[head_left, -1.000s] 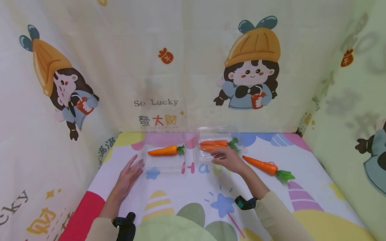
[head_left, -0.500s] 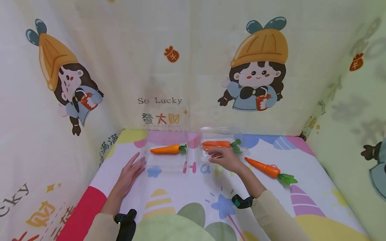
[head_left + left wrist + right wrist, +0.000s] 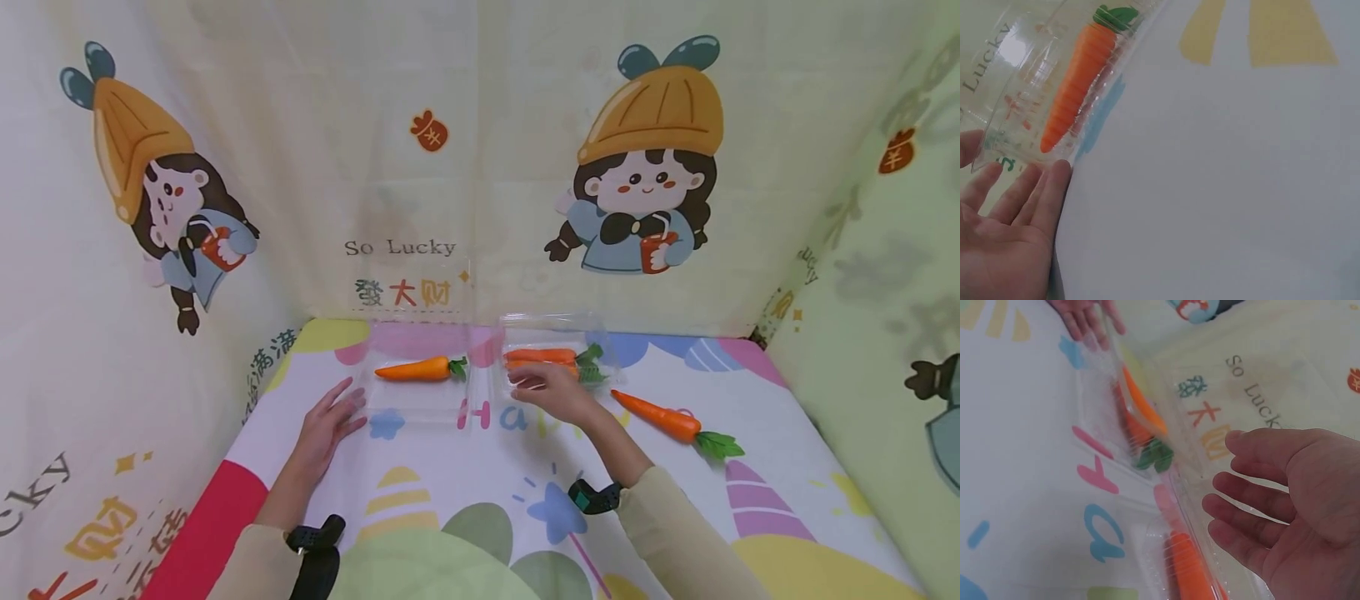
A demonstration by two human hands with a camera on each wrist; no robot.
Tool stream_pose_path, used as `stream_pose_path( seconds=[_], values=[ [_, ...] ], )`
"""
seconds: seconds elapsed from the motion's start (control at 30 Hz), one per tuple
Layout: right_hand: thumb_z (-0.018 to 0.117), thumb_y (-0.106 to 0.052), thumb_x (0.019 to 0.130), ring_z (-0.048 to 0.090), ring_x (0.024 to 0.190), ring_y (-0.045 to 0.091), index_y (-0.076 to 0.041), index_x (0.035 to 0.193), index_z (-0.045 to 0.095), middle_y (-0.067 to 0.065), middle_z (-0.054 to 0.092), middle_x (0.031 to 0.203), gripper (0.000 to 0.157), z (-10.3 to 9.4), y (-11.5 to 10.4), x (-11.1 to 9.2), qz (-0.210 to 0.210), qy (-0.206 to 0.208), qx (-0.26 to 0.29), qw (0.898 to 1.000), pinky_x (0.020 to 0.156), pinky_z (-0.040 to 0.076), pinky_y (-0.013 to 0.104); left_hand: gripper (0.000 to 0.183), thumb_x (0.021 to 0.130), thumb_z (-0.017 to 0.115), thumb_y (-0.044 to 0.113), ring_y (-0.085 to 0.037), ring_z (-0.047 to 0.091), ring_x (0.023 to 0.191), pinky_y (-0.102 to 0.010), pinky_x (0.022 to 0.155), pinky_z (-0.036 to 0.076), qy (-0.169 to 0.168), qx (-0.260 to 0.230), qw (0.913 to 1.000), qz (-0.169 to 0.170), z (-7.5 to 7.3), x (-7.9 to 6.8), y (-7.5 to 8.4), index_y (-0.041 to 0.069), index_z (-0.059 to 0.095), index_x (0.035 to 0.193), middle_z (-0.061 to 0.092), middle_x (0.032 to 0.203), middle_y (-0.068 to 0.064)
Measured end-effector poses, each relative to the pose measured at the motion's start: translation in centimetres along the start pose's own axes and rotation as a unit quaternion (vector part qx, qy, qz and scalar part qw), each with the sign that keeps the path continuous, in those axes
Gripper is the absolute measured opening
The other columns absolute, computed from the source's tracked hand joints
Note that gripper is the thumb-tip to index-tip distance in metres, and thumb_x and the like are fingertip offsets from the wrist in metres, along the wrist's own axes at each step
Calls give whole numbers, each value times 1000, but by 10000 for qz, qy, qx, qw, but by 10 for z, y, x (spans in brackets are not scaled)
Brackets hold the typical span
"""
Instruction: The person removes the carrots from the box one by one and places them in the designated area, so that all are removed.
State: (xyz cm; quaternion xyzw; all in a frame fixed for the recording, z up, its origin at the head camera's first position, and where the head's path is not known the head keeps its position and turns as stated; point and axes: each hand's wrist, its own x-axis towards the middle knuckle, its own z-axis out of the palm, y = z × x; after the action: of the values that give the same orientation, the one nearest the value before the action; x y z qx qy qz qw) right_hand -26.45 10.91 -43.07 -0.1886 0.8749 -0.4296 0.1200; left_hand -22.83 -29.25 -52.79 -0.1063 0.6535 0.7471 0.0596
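Note:
In the head view my left hand (image 3: 322, 433) rests at the left edge of a clear plastic box (image 3: 420, 408), fingers extended. One carrot (image 3: 414, 369) with a short green top lies inside it. The left wrist view shows those fingertips (image 3: 1060, 170) right at the box wall near the carrot's tip. My right hand (image 3: 555, 392) hovers over the front of a second clear box (image 3: 540, 321), which holds two carrots (image 3: 540, 356) side by side. In the right wrist view its fingers (image 3: 1250, 494) are loosely spread, with nothing between them.
A loose carrot (image 3: 660, 417) with green leaves lies on the printed tablecloth (image 3: 420, 500), right of the second box. Behind both boxes rises a printed curtain (image 3: 510, 208), with more fabric along both sides. The left box's raised clear lid (image 3: 412, 287) stands against it.
My right hand has drifted slightly left over the second box, showing more of the carrots' green tops. The left hand stays at its box, and the head view has shifted a little.

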Motion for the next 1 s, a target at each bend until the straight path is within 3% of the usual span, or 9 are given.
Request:
stream_pose_path(
  seconds=[0.43,1.0],
  values=[
    [68,-22,90,65,108,23,-13,121,67,10,68,120,31,6,-5,6,-138,-58,-141,9998,91,57,37,56,101,50,29,-15,48,134,-29,97,52,-124,-452,9987,-191,-1,-5,2,30,28,153,33,158,-5],
    [68,-23,91,65,108,20,-19,118,68,4,69,116,28,17,-15,16,-41,-142,-183,9997,90,58,35,57,101,50,30,-16,45,137,-30,98,52,-161,-488,9985,-170,-4,-20,0,28,26,153,32,158,-5]
  ],
)
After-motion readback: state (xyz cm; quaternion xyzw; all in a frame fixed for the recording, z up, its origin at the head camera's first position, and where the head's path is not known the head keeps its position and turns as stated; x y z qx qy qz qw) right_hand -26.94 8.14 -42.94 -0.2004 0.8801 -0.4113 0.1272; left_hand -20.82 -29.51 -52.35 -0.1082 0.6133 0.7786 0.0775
